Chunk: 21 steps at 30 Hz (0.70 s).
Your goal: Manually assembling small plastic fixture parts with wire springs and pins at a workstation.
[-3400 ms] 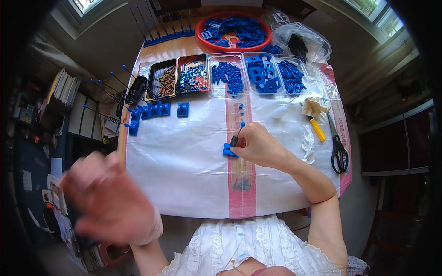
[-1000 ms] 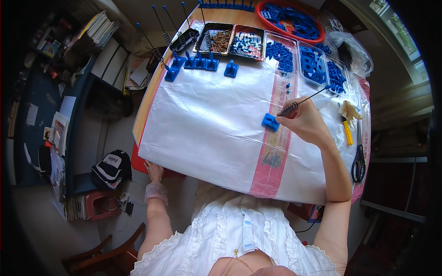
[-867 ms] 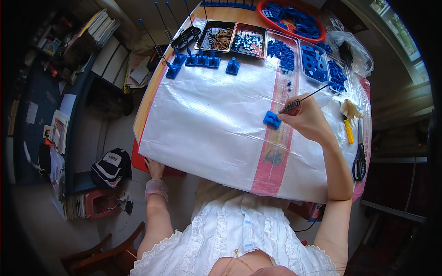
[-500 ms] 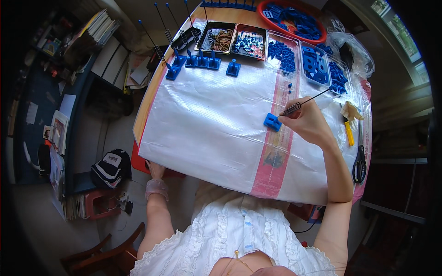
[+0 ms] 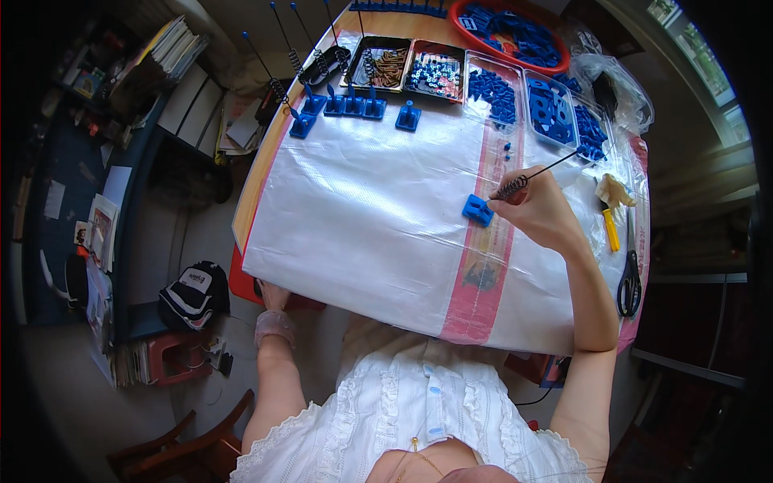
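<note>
Over the right half of the white sheet, my right hand (image 5: 538,211) is closed in a pinch on a thin black rod with a coiled spring (image 5: 512,187). The rod slants up to the right and ends in a blue tip. At my fingertips, by the spring's lower end, is a square blue plastic base (image 5: 478,210); whether the rod sits in it is hidden. My left hand (image 5: 274,298) is down by the table's left front corner, next to a red stool (image 5: 243,282). Its fingers are mostly hidden there.
Along the back stand trays of brass screws (image 5: 390,68), small nuts (image 5: 435,76) and blue parts (image 5: 491,95), plus a red basin (image 5: 565,63). Blue bases with upright spring rods (image 5: 303,125) line the back left. Scissors (image 5: 629,286) and a yellow-handled tool (image 5: 612,233) lie right.
The blue base and the fingertips of my right hand have shifted very slightly away from me, and the base's angle has changed a little. My left hand stays by the corner.
</note>
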Available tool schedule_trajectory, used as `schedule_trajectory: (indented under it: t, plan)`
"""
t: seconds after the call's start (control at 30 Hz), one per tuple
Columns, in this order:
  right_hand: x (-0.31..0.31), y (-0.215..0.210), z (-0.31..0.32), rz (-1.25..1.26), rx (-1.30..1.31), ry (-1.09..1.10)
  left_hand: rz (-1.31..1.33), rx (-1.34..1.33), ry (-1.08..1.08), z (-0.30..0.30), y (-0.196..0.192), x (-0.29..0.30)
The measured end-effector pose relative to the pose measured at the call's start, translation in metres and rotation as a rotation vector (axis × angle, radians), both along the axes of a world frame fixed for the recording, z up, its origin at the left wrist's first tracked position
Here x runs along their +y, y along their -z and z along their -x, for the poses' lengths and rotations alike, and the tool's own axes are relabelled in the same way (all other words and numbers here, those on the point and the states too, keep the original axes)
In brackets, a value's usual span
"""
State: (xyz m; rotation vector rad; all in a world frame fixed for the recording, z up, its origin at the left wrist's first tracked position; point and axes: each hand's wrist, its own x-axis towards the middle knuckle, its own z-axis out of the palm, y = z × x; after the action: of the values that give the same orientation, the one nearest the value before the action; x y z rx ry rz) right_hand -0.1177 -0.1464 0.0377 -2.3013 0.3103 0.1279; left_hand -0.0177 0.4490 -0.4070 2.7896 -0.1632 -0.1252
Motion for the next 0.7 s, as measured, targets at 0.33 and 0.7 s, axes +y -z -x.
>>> schedule_trajectory:
  t: [0.33,0.7]
  plan:
    - [0.003,0.004,0.001,-0.029,-0.090,0.015,-0.322,-0.129,0.056,0.016,-0.030,-0.018]
    - [0.000,0.005,0.002,-0.018,-0.077,0.018,-0.709,0.834,-0.121,0.059,-0.169,-0.077]
